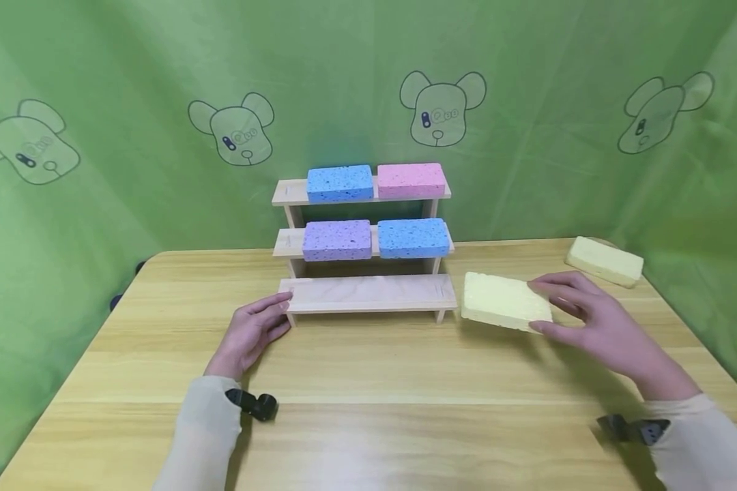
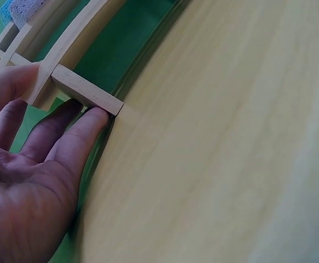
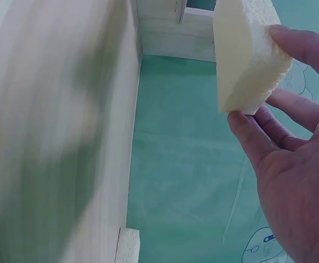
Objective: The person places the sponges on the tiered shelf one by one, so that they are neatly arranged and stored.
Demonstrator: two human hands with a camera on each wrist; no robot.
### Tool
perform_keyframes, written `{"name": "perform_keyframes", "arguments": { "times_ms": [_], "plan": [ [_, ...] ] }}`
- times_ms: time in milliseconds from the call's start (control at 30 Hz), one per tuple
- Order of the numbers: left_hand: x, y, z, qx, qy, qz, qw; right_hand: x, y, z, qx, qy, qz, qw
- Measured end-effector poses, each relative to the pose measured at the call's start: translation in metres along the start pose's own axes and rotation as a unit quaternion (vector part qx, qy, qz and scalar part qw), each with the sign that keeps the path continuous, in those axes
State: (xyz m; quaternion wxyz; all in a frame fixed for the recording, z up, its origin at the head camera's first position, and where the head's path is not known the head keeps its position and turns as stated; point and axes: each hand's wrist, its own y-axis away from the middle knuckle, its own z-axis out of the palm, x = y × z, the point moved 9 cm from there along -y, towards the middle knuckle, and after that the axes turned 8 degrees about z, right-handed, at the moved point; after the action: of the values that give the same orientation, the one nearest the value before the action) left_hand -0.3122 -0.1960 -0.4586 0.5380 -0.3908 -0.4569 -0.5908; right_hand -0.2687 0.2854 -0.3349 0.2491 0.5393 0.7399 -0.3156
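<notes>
A yellow sponge (image 1: 503,300) is held by its right end in my right hand (image 1: 604,334), between thumb and fingers. It is raised off the table, just right of the lowest step of a three-step wooden rack (image 1: 368,294). In the right wrist view, fingertips pinch the sponge (image 3: 241,60) along its edge. My left hand (image 1: 254,334) grips the left end of that bare lowest step. The left wrist view has the thumb on the plank and other fingers (image 2: 77,139) against the support leg (image 2: 88,90).
On the top step sit a blue sponge (image 1: 340,183) and a pink sponge (image 1: 411,180). The middle step bears a purple sponge (image 1: 336,240) and another blue sponge (image 1: 413,238). A second yellow sponge (image 1: 604,260) lies at the table's back right. Green cloth (image 1: 344,82) hangs behind.
</notes>
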Motion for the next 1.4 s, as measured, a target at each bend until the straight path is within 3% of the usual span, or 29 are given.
{"name": "perform_keyframes", "arguments": {
  "times_ms": [300,533,867,1400],
  "plan": [
    [0.001,-0.001,0.001,-0.001,-0.002,0.0,1.0,-0.014,-0.006,0.011,-0.017,-0.011,-0.018,0.9996],
    [0.0,0.0,0.001,0.001,0.002,-0.001,1.0,-0.016,-0.012,0.017,-0.024,0.005,0.007,0.9997],
    [-0.002,-0.001,0.0,0.004,0.001,-0.003,1.0,-0.03,-0.021,0.032,-0.032,0.05,-0.037,0.9975],
    [-0.001,-0.001,0.0,0.006,0.001,0.002,1.0,-0.036,-0.031,0.046,-0.051,0.024,-0.026,0.9981]
  ]
}}
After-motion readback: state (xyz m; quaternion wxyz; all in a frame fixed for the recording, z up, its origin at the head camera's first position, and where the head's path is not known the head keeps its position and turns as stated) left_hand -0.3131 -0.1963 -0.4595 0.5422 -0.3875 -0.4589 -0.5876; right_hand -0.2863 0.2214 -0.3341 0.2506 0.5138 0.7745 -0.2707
